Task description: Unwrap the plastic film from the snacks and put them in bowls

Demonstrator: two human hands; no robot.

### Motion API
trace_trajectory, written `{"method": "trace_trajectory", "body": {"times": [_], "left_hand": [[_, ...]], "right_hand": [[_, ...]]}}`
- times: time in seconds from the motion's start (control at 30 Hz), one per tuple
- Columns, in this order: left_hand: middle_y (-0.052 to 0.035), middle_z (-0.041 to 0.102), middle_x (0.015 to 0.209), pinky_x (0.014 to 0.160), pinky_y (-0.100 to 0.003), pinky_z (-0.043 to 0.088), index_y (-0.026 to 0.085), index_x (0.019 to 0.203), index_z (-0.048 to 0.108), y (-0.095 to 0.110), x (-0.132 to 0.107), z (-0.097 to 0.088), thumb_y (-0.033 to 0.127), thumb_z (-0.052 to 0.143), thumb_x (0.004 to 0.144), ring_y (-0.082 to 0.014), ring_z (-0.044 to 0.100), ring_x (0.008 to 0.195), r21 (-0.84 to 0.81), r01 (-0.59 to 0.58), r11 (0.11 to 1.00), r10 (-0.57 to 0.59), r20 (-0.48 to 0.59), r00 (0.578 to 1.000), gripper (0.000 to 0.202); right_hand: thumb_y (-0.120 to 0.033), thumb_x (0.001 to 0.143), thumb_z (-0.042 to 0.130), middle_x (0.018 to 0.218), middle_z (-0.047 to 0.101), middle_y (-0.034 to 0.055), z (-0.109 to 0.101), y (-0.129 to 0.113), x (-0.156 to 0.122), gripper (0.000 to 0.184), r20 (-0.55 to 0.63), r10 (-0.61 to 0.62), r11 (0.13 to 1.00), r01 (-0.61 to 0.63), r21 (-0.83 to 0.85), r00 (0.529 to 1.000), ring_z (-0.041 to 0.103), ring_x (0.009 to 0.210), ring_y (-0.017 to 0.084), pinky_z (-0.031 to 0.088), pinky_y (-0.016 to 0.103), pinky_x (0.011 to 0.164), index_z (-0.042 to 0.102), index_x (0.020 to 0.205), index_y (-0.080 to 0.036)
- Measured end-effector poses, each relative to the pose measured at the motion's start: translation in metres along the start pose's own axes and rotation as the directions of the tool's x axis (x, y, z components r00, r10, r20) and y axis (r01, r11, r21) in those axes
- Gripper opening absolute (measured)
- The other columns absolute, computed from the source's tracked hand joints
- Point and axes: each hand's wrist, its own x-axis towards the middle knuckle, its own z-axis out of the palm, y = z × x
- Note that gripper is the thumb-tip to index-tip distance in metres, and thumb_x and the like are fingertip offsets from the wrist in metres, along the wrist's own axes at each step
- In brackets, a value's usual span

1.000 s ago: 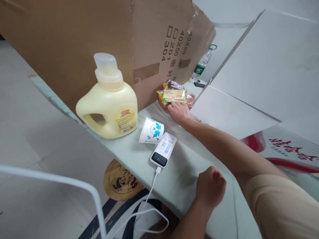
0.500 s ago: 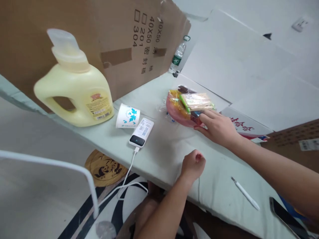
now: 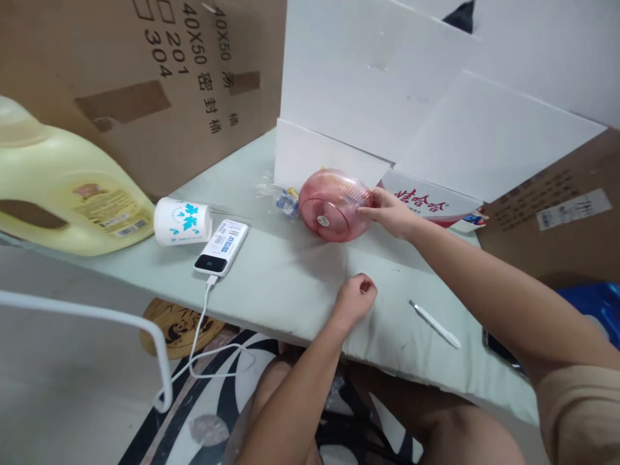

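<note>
My right hand [image 3: 389, 211] is closed on the right edge of a translucent pink bowl [image 3: 329, 216]. The bowl is tipped up on its side, its round base with a small white sticker turned toward me. Whatever lies behind it is mostly hidden. Blue-and-yellow wrappers [image 3: 289, 202] and clear plastic show just left of the bowl. Over the near part of the table, my left hand [image 3: 356, 297] is curled into a loose fist; a tiny pale bit shows inside it, too small to name. A slim white pen-like tool [image 3: 434, 324] with a metal tip lies to its right.
On the left stand a yellow detergent jug [image 3: 97, 187], a paper cup [image 3: 180, 223] on its side and a white power bank [image 3: 223, 248] with a cable. Cardboard box [image 3: 184, 77] and white carton [image 3: 349, 77] back the table. A dark phone [image 3: 501, 354] lies under my right forearm.
My right hand has taken hold of the pink bowl and tipped it, so its base faces me and the packets in it are hidden. The view has shifted right; my left hand stays curled.
</note>
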Motion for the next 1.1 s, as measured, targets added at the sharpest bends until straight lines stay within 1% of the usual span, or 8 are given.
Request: {"method": "trace_trajectory", "body": {"times": [0.13,0.37,0.57,0.73,0.87,1.0,1.03,1.1], "left_hand": [[-0.0004,0.066,0.073,0.071,-0.023,0.049,0.018,0.083,0.066,0.002,0.007,0.007,0.018,0.057,0.083,-0.0127,0.061,0.071,0.01,0.029,1.0,-0.029,0.007,1.0,0.009],[-0.0007,0.066,0.075,0.071,-0.024,0.047,0.019,0.08,0.063,0.002,0.009,0.009,0.018,0.056,0.083,-0.0132,0.059,0.071,0.01,0.027,1.0,-0.027,0.003,1.0,0.008],[-0.0013,0.068,0.08,0.072,-0.024,0.045,0.018,0.081,0.063,0.0,0.009,0.006,0.017,0.057,0.083,-0.0132,0.058,0.073,0.039,0.041,0.998,-0.041,-0.011,0.999,0.007],[-0.0002,0.066,0.077,0.07,-0.023,0.044,0.018,0.082,0.062,0.0,0.008,0.001,0.017,0.057,0.084,-0.0125,0.057,0.071,0.051,0.051,0.997,-0.051,0.0,0.999,0.006],[0.0012,0.063,0.073,0.07,-0.023,0.045,0.018,0.079,0.061,-0.001,0.008,-0.006,0.015,0.056,0.083,-0.0119,0.057,0.07,0.054,0.025,0.998,-0.023,-0.051,0.998,0.007],[0.0022,0.061,0.069,0.068,-0.022,0.045,0.018,0.077,0.06,-0.005,0.008,-0.017,0.016,0.056,0.083,-0.0112,0.057,0.066,0.019,0.006,1.0,-0.005,-0.074,0.997,0.008],[0.0023,0.06,0.069,0.067,-0.022,0.046,0.018,0.077,0.06,-0.006,0.008,-0.019,0.016,0.056,0.083,-0.0109,0.057,0.066,0.013,0.004,1.0,-0.003,-0.081,0.997,0.008],[0.0026,0.06,0.068,0.065,-0.021,0.045,0.018,0.077,0.059,-0.008,0.008,-0.024,0.016,0.055,0.083,-0.0104,0.057,0.064,0.009,-0.008,1.0,0.008,-0.1,0.995,0.007]], "right_hand": [[-0.032,0.072,0.074,0.085,0.057,-0.0021,-0.011,0.001,0.01,0.032,0.014,0.097,0.964,-0.098,0.248,0.995,0.058,0.081,0.015,0.049,0.03,0.073,0.053,0.093,-0.022],[-0.03,0.078,0.076,0.077,0.053,-0.0035,-0.026,-0.01,0.017,0.027,0.027,0.136,0.922,-0.137,0.363,0.99,0.049,0.063,0.012,0.046,0.028,0.061,0.056,0.096,-0.026],[-0.039,0.084,0.071,0.068,0.042,-0.0037,-0.021,-0.001,0.012,0.027,0.053,0.142,0.832,-0.148,0.535,0.988,0.042,0.059,0.012,0.039,0.027,0.054,0.049,0.079,-0.023],[-0.065,0.086,0.057,0.073,0.048,0.0006,-0.015,0.015,-0.006,0.041,-0.073,0.098,0.883,-0.053,0.467,0.992,0.051,0.069,0.019,0.041,0.031,0.056,0.048,0.08,-0.025],[-0.074,0.085,0.048,0.078,0.053,0.003,-0.02,0.027,-0.045,0.047,-0.216,0.04,0.899,0.059,0.435,0.976,0.054,0.075,0.022,0.043,0.032,0.057,0.051,0.084,-0.027],[-0.066,0.087,0.05,0.082,0.055,0.0043,-0.036,0.052,-0.116,0.034,-0.473,0.112,0.892,0.121,0.435,0.874,0.056,0.073,0.023,0.044,0.038,0.059,0.055,0.088,-0.032],[-0.064,0.086,0.052,0.083,0.056,0.0043,-0.041,0.06,-0.136,0.029,-0.546,0.121,0.915,0.12,0.385,0.829,0.057,0.074,0.024,0.045,0.04,0.06,0.057,0.091,-0.036],[-0.059,0.08,0.062,0.082,0.056,0.0043,-0.048,0.077,-0.174,0.021,-0.727,0.1,0.978,0.067,0.197,0.68,0.059,0.074,0.028,0.045,0.046,0.063,0.057,0.093,-0.044]]}}
